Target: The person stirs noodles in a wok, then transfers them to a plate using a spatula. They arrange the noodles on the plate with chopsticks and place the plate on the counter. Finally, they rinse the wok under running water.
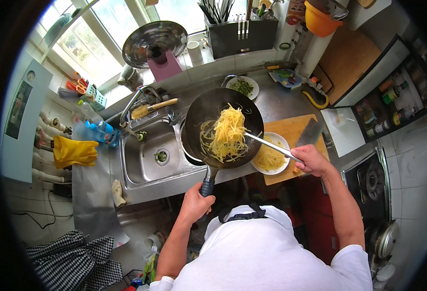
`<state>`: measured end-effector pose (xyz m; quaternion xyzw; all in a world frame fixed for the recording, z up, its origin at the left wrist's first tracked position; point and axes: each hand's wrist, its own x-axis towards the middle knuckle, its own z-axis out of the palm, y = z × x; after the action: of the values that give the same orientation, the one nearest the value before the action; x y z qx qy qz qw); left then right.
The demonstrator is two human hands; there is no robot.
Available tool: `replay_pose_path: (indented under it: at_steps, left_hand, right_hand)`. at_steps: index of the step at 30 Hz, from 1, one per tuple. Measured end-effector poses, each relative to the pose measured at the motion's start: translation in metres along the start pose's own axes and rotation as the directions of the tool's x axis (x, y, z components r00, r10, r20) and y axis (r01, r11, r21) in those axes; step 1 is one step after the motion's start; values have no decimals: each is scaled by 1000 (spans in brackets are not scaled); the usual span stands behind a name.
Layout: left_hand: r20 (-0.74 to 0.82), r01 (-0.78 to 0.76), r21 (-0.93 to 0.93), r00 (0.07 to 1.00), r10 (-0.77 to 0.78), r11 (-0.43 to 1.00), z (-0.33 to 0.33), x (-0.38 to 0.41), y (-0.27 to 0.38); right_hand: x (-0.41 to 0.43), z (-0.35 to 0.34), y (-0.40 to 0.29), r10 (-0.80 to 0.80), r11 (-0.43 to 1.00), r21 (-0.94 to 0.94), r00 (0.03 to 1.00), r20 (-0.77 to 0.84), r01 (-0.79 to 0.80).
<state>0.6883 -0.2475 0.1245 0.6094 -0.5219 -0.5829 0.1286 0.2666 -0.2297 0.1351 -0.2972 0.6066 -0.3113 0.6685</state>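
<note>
My left hand (195,204) grips the dark handle of a black wok (202,109), held up over the counter beside the sink. With my right hand (312,160) I hold the metal handle of a cooking utensil (271,146); its head is hidden under food in the wok. Yellow shredded potato (231,132) is heaped there, with loose strands around the heap. Just right of the wok, a white plate (283,140) bears more yellow shreds and sits on a wooden cutting board (282,125). A cleaver (309,131) lies on the board's right side.
A stainless steel sink (137,171) is on the left, with a faucet (124,120) behind it. A plate of chopped greens (254,82) stands beyond the wok. A gas stove (371,182) is on the right. Yellow rubber gloves (75,151) hang at far left; a steel lid (139,42) leans by the window.
</note>
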Motion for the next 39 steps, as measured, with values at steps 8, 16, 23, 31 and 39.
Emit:
replay_pose_path:
  at_steps: [8,16,23,31,39]
  left_hand:
    - [5,-6,-12,1000,6,1000,-2,11,-3]
    - [-12,-2,7,1000,2,1000,-3,22,2]
    - [-1,-8,-19,1000,8,1000,-3,27,4]
    - [-4,-15,-19,1000,15,1000,-3,24,11]
    - [1,-9,-23,1000,9,1000,-7,24,10]
  right_hand:
    - [-31,-19,10,10,999,44,999,-49,-8]
    - [-89,-71,43,58,998,13,982,-178,-57]
    - [-98,-96,67,131,985,-70,954,-271,-155]
    - [-75,-70,56,124,924,-280,899,-421,-259]
    - [-80,-48,-4,-83,722,-645,894,-441,-251]
